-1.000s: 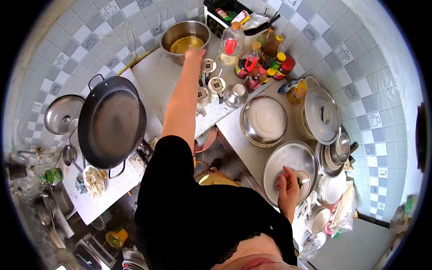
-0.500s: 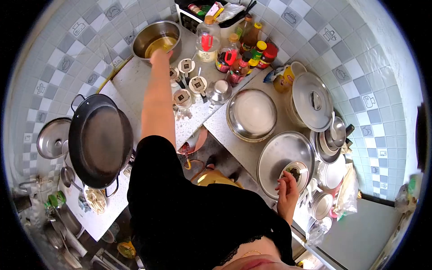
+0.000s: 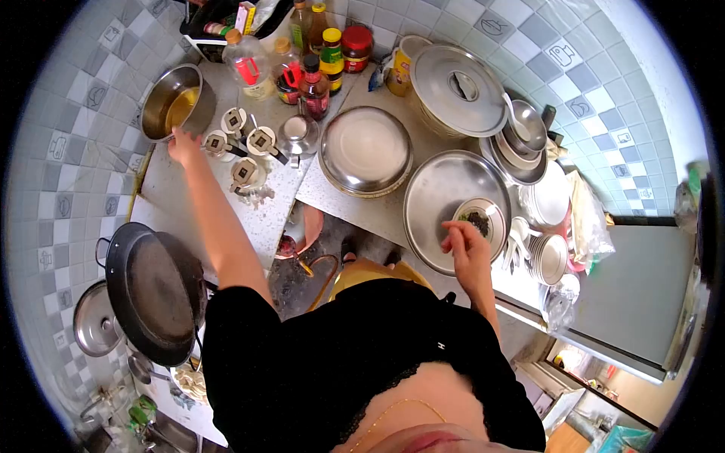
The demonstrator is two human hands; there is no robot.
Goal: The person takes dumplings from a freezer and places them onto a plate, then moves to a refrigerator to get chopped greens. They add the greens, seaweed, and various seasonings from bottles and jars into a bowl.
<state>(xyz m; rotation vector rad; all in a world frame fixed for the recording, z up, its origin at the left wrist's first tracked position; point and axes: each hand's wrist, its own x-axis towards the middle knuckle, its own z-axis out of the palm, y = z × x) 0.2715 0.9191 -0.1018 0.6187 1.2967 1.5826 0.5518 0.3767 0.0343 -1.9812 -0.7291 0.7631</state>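
On the left counter stands a deep steel pot (image 3: 155, 113) with yellow oil in its bottom. My left hand (image 3: 185, 147) is at its near rim, fingertips closed at the edge. Several lidded seasoning jars (image 3: 245, 174) with dark handles sit just right of this hand. At the right, a small bowl (image 3: 495, 213) of dark green dried bits rests on a wide steel tray (image 3: 427, 200). My right hand (image 3: 470, 249) hovers at the bowl's near side, overlapping its rim in this view, fingers loosely bent and apart.
Oil and sauce bottles (image 3: 314, 90) line the back. A steel basin (image 3: 366, 147) and a lidded pot (image 3: 449, 87) stand in the middle. A black wok (image 3: 151, 294) lies at the left. Stacked bowls (image 3: 550, 257) are at the right, and a gap separates the counters.
The view has turned and shifted toward the right counter. My left hand has drawn back from over the pot to its near rim. The right hand stays beside the small bowl.
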